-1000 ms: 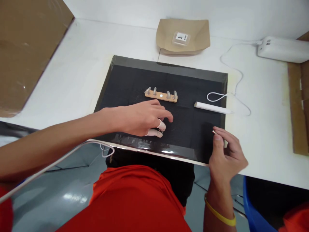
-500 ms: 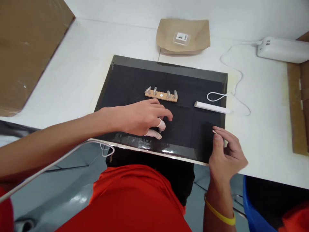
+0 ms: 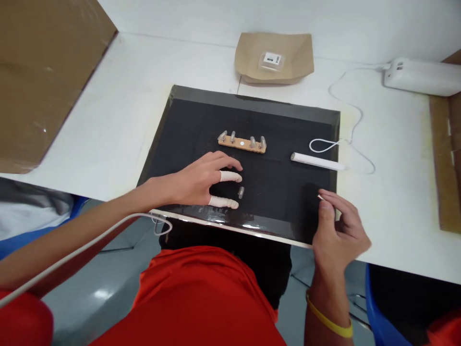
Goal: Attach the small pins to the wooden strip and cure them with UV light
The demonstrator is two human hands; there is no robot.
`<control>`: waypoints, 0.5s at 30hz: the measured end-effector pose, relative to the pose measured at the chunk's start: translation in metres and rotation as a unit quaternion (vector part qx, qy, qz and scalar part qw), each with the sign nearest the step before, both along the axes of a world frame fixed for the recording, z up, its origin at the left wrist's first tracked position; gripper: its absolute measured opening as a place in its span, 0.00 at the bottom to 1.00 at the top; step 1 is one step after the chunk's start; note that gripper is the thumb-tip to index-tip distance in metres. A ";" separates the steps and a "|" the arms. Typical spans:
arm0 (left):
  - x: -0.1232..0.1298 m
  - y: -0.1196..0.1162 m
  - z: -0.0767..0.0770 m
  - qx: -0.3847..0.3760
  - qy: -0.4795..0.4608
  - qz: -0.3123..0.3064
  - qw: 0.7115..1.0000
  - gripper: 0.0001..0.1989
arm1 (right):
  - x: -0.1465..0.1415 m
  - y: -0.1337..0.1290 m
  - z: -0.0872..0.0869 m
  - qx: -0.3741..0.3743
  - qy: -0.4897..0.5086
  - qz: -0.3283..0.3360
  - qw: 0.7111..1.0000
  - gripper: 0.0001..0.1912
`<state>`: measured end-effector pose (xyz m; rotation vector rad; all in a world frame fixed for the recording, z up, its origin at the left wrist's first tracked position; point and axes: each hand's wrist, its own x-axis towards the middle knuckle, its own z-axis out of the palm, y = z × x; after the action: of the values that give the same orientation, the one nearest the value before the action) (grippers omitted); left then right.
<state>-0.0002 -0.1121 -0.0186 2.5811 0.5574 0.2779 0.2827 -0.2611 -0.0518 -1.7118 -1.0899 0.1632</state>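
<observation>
1 brown panel point(image 3: 46, 86) fills the far left, its right edge slanting over the white surface point(image 3: 144, 62). A broad stretch of that surface runs from this edge to the left side of the black mat point(image 3: 194, 120). The left hand point(image 3: 196, 182) is over the near left part of the mat, its grip wide: thumb and index finger, in white covers, are spread apart. A small grey piece point(image 3: 241, 192) lies on the mat between those 2 covered tips, just beside them, near the mat's near edge.

Farther off, well inside the mat's edges, lies a tan strip point(image 3: 242, 143) with 4 greyish pegs in 2 pairs. Past the mat's far edge is a brown paper tray point(image 3: 247, 55) with 1 labelled transparent box point(image 3: 271, 61) in it. A wide span of mat separates the grey piece from the right side, where a white stick point(image 3: 317, 161) lies, its tip past the mat's right edge. The right hand point(image 3: 340, 228) is at the near right corner, its grip narrow, pinching a thin shiny piece point(image 3: 320, 197). At the far right is a white device point(image 3: 421, 77).
</observation>
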 end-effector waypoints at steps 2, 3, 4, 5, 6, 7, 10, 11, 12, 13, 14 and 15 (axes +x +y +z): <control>-0.001 -0.006 -0.008 -0.002 -0.021 0.017 1.000 0.21 | 0.000 0.000 0.000 0.003 0.000 -0.001 1.000 0.09; 0.000 -0.009 -0.011 -0.002 -0.024 0.023 0.999 0.19 | 0.000 0.000 0.000 0.004 0.000 -0.001 1.000 0.09; 0.001 -0.011 -0.013 -0.003 -0.024 0.030 0.999 0.18 | 0.000 0.000 0.000 0.005 0.000 -0.001 1.000 0.08; 0.002 -0.013 -0.015 -0.004 -0.025 0.038 0.999 0.16 | 0.000 0.000 0.000 0.006 -0.001 0.001 1.000 0.08; 0.003 -0.016 -0.016 -0.005 -0.026 0.046 0.999 0.15 | 0.000 0.000 -0.001 0.008 -0.001 0.002 1.000 0.08; 0.005 -0.017 -0.016 -0.007 -0.028 0.054 0.998 0.14 | 0.000 0.000 -0.001 0.010 0.000 0.002 1.000 0.07; 0.008 -0.020 -0.016 -0.011 -0.039 0.078 0.996 0.11 | -0.001 0.000 -0.001 0.011 0.005 -0.002 1.000 0.08; 0.009 -0.021 -0.016 -0.014 -0.043 0.083 0.996 0.09 | 0.000 0.000 -0.001 0.008 0.004 -0.003 1.000 0.08; 0.010 -0.021 -0.017 -0.017 -0.047 0.087 0.995 0.08 | 0.000 0.000 -0.001 0.005 0.004 -0.003 1.000 0.08; 0.011 -0.021 -0.017 -0.020 -0.051 0.090 0.994 0.07 | 0.000 -0.001 -0.001 0.002 0.003 -0.002 1.000 0.09; 0.011 -0.020 -0.017 -0.023 -0.053 0.091 0.994 0.07 | 0.000 -0.001 -0.001 0.002 0.000 -0.001 1.000 0.09; 0.012 -0.020 -0.018 -0.026 -0.054 0.091 0.994 0.08 | 0.001 -0.001 -0.002 0.002 -0.002 0.001 1.000 0.09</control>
<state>0.0118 -0.1325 -0.0363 2.4517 0.7518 0.4549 0.2834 -0.2619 -0.0534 -1.7084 -1.0934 0.1585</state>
